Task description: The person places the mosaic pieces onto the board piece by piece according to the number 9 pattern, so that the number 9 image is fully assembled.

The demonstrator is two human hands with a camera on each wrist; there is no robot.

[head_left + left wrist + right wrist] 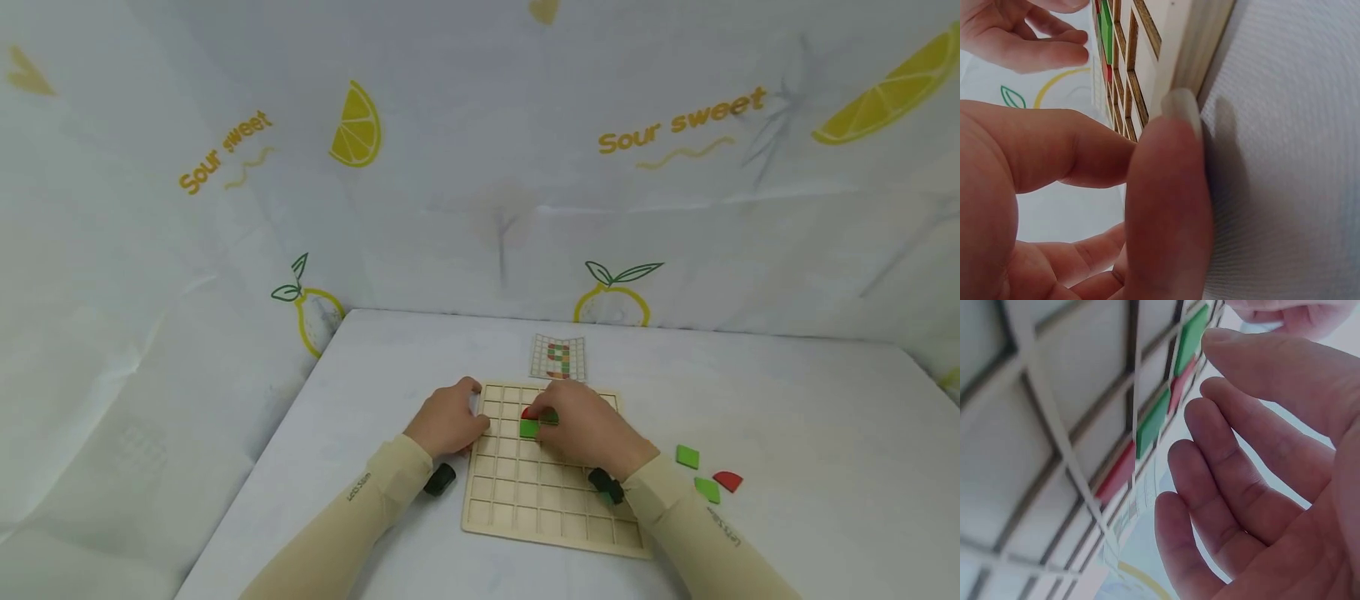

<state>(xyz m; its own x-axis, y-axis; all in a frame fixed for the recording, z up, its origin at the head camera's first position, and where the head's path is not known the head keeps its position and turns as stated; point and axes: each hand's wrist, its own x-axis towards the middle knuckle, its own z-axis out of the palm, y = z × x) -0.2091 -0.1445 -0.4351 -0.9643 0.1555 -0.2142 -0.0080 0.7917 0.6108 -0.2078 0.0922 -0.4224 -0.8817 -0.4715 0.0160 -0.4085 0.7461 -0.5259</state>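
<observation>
Both forearms in beige sleeves reached forward from the near edge toward the wooden grid board (551, 500), which lay flat on the white surface (787, 500). The left hand (447, 421) rested at the board's left edge; its thumb pressed against the side of the board and the other fingers (1054, 156) curled loosely beside it, so it steadied the board without closing around it. The right hand (588, 429) lay palm down over the far rows, its fingers (1241, 456) nearly straight and relaxed, holding nothing, just above a green tile (528, 428) and a red tile (529, 413) sitting in the cells. Two green pieces (687, 457) and a red piece (727, 480) lay loose on the surface, right of the board. A pattern card (558, 357) lay just behind the board.
</observation>
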